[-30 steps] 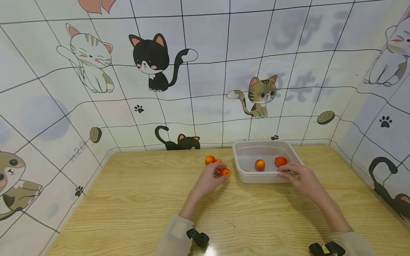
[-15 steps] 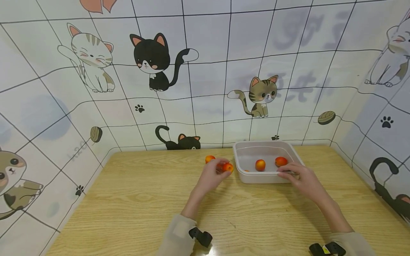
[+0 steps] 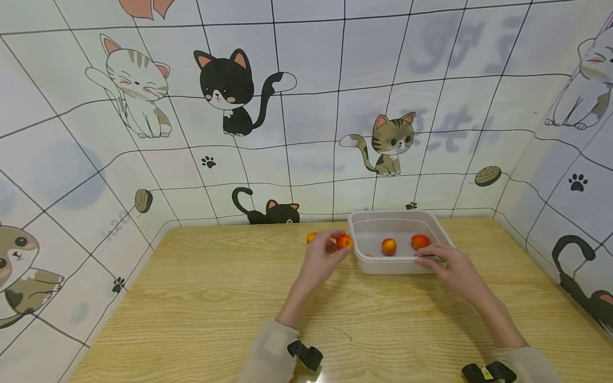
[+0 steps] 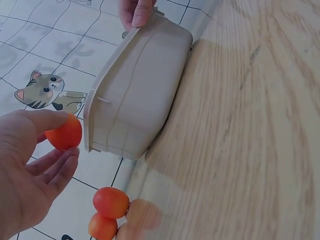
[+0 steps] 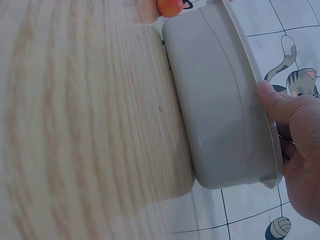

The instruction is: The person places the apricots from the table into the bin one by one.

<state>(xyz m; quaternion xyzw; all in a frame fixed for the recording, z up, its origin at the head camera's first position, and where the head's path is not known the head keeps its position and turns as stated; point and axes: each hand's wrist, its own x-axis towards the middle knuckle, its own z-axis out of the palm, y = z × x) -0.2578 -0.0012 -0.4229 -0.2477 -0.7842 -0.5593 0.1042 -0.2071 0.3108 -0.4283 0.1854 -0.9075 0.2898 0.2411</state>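
My left hand [image 3: 317, 261] pinches a small round red-orange fruit [image 3: 345, 241] between thumb and fingers, raised above the tabletop just left of the container. The left wrist view shows this fruit close to the rim corner. My right hand [image 3: 450, 264] grips the front right rim of the grey-white plastic container [image 3: 390, 267]. Inside the container lie an orange-red fruit [image 3: 389, 247] and a redder fruit [image 3: 420, 241], with a sliver of another behind the front wall. Behind my left hand, partly hidden, sits a fruit [image 3: 311, 237]; the left wrist view shows two fruits [image 4: 110, 202] there, side by side.
The container stands near the back of the wooden table [image 3: 215, 298], close to the cat-printed wall covering [image 3: 311, 127]. More printed covering rises at left and right. Each sleeved wrist wears a small black camera.
My left hand has lifted the fruit and carried it to the right and farther back, up to the container's left edge. The right hand and container have stayed still.
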